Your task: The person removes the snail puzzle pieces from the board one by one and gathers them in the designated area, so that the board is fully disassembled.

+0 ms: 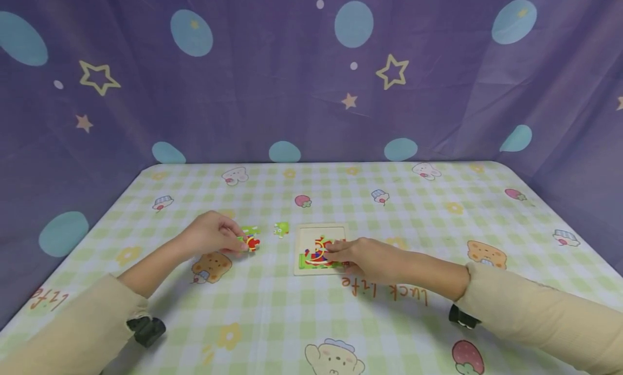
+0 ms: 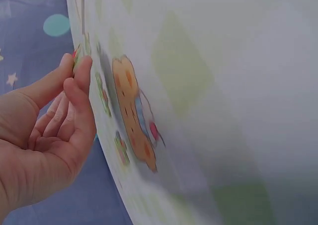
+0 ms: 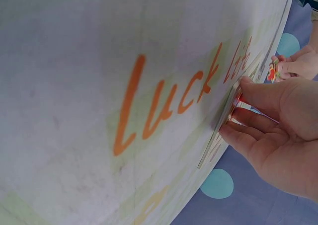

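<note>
A square wooden jigsaw tray [image 1: 306, 232] lies on the table, its lower part filled with red, yellow, blue and green puzzle pieces [image 1: 315, 258]. My left hand [image 1: 214, 233], left of the tray, pinches a red and green puzzle piece [image 1: 251, 243] between thumb and fingertips; the piece also shows in the right wrist view [image 3: 272, 72]. My right hand [image 1: 367, 258] reaches over the tray's right side. Its fingertips touch the pieces there, with thumb and fingers spread apart in the right wrist view, and it hides part of the picture.
A loose green puzzle piece [image 1: 281, 229] lies between my left hand and the tray. Another green piece [image 1: 250, 230] lies just behind the held one. A checked tablecloth [image 1: 272, 310] with printed cartoons covers the table, and a purple curtain [image 1: 272, 93] hangs behind it.
</note>
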`<state>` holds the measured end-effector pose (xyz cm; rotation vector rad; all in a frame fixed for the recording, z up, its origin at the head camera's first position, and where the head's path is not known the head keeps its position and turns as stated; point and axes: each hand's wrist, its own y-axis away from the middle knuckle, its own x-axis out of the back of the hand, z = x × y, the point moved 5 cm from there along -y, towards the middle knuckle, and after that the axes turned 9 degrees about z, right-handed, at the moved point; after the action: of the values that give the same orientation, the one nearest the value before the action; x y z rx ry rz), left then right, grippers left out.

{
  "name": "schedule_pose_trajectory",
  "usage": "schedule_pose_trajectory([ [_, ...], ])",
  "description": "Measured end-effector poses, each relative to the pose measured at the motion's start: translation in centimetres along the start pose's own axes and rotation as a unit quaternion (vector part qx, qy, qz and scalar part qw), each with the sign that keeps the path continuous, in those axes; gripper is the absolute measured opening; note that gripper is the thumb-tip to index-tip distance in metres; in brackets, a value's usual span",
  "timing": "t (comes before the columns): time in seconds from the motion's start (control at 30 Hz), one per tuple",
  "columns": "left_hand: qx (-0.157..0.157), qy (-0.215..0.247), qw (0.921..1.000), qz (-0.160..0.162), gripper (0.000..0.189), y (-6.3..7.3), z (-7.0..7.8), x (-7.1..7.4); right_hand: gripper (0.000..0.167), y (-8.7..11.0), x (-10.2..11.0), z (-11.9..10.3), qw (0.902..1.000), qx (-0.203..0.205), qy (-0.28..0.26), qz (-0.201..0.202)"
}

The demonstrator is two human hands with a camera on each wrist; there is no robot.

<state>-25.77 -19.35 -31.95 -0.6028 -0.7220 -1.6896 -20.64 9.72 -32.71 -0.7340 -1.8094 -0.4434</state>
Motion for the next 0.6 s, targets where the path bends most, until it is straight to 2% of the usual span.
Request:
schedule_pose_trajectory([
  [0.13,0.005,0.007,0.9999,-0.013,0.036,0.5,-1.1,0.7,0.046,0.0,0.0,-0.1,1.0000,-0.001,-0.002,0.000],
  [0.27,0.001,0.014,0.9988,-0.047,0.034,1.1,-1.9,1.3,0.046,0.0,0.1,-0.1,1.0000,0.000,-0.001,0.000],
  [0.37,0.015,0.007,0.9981,-0.060,0.033,1.6,-2.6,1.9,0.045,0.0,0.1,-0.1,1.0000,0.002,-0.001,0.000],
  [0.47,0.035,-0.011,0.9982,-0.047,0.032,1.8,-3.4,2.5,0.045,0.0,0.1,-0.1,1.0000,0.002,-0.001,0.000],
  [0.6,0.057,-0.040,0.9976,-0.007,0.033,1.9,-4.1,3.2,0.044,0.0,0.1,-0.1,1.0000,0.003,0.001,0.001],
])
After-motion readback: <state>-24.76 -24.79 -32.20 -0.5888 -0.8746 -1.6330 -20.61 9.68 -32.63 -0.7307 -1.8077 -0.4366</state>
